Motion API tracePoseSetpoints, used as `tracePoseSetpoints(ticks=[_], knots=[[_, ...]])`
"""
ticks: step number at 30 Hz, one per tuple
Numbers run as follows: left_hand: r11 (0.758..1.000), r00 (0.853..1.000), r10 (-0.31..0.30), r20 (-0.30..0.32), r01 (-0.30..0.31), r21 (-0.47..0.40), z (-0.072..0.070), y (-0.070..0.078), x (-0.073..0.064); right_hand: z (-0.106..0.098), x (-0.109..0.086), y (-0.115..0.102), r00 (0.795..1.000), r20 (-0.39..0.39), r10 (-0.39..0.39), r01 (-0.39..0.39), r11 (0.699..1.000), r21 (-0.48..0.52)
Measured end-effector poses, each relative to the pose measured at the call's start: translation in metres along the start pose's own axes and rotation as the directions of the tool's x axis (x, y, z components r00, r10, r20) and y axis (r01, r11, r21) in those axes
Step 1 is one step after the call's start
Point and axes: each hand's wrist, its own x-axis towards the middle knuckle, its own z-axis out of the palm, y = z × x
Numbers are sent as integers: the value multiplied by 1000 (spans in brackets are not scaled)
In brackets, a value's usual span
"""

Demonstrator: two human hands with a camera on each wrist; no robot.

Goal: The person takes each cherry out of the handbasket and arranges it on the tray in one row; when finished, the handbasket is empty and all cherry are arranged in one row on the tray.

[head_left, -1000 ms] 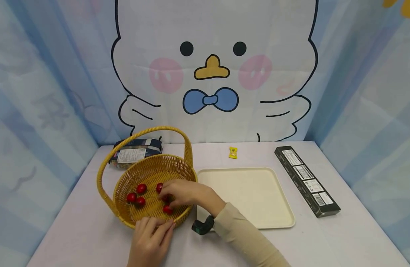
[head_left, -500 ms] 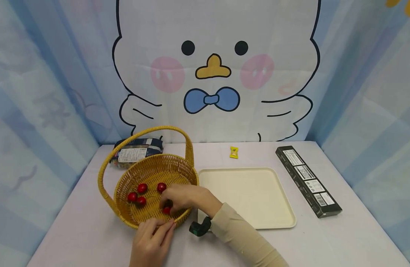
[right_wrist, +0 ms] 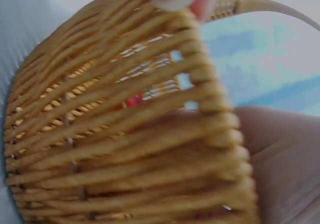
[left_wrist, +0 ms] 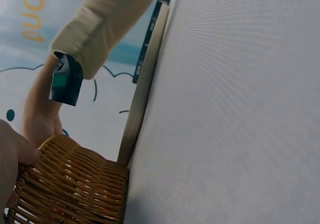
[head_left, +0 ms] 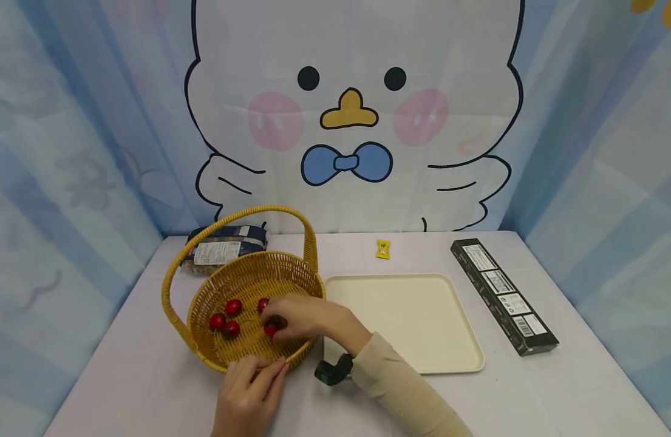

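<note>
A round yellow wicker basket (head_left: 248, 273) with a tall handle stands on the left of the table. Small round red fruits (head_left: 234, 307) lie on its bottom, several at the left side and one (head_left: 263, 304) beside the right fingertips. My right hand (head_left: 302, 317) reaches inside over the right rim, fingers curled, pinching another red fruit (head_left: 271, 329); part of that fruit is hidden. At the near rim, my left hand (head_left: 249, 394) holds the basket edge between thumb and fingers. The right wrist view shows mostly the woven wall (right_wrist: 115, 134), with red glimpsed through the gaps.
Right of the basket lies a cream tray (head_left: 401, 321), partly under the right forearm. A long black box (head_left: 501, 294) lies farther right. A small yellow packet (head_left: 383, 249) is behind the tray; a dark bag with a label (head_left: 220, 250) sits behind the basket.
Inside the basket, my right hand has lifted slightly away from the near rim, and the red fruit at its fingers has shifted with it. My left hand keeps its place on the rim.
</note>
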Motion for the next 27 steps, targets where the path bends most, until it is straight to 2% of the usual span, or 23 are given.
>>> tracePoseSetpoints(ticks=[5, 14, 21, 27], knots=[[1000, 999, 21, -28, -21, 1, 2, -1, 0, -11, -14, 3, 993, -121, -1, 4, 1000, 26], [999, 998, 32, -56, -32, 0, 3, -2, 1, -30, -45, 11, 961, -265, 84, -44, 987, 157], [1000, 999, 16, -50, -16, 14, 2, -2, 1, -38, -69, 21, 925, -347, 158, -81, 971, 225], [1000, 998, 29, -61, -29, 2, 4, -2, 1, -43, -84, 33, 883, -421, 208, -102, 960, 261]])
